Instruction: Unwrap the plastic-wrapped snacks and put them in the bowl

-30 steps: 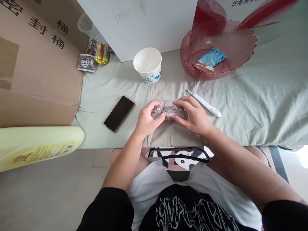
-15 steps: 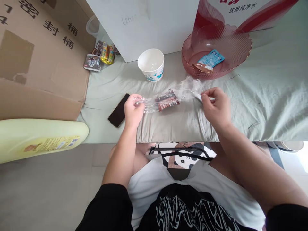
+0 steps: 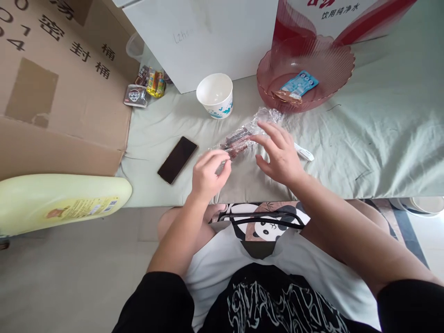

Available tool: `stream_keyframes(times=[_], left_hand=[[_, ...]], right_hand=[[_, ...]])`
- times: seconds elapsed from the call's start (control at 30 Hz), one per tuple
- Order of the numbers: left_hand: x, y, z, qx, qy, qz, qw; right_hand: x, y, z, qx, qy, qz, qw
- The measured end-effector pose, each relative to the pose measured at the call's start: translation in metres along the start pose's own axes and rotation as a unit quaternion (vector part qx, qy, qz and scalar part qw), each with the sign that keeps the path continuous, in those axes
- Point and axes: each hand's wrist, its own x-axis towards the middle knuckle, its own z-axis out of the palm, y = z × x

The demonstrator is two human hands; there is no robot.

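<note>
My left hand [image 3: 208, 176] pinches the near end of a clear plastic wrapper [image 3: 258, 121] that stretches away across the pale green cloth [image 3: 364, 134]. A dark red snack pack [image 3: 237, 140] sits inside the wrapper. My right hand [image 3: 280, 155] hovers just right of the snack with its fingers spread, holding nothing. A white pen-like tool [image 3: 304, 153] lies partly hidden behind that hand.
A black phone [image 3: 177, 159] lies left of my hands. A white paper bowl [image 3: 214, 95] and a pink plastic basin [image 3: 312, 76] holding a blue packet [image 3: 299, 84] stand farther back. A cardboard box [image 3: 58, 88], small snack packets [image 3: 145, 85] and a yellow-green bottle [image 3: 62, 200] are at the left.
My right hand has let go of the wrapper's far end and moved left toward the snack with its fingers spread. My left hand has shifted right, still pinching the wrapper.
</note>
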Motion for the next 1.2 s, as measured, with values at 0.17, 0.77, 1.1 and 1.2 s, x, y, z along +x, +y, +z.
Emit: stream_keyframes(times=[0.17, 0.77, 1.1, 1.2], left_hand=[[0.004, -0.021, 0.000, 0.043, -0.014, -0.085, 0.995], [-0.010, 0.000, -0.001, -0.076, 0.087, -0.083, 0.990], [0.003, -0.025, 0.012, -0.055, -0.196, -0.257, 0.945], [0.003, -0.023, 0.009, -0.166, -0.220, -0.266, 0.924]], right_hand=[[0.000, -0.003, 0.005, 0.001, -0.013, -0.009, 1.000], [-0.041, -0.010, -0.024, -0.010, -0.214, -0.127, 0.968], [-0.028, -0.029, -0.007, -0.083, -0.064, 0.061, 0.993], [-0.023, -0.033, -0.005, -0.051, -0.066, -0.005, 0.997]])
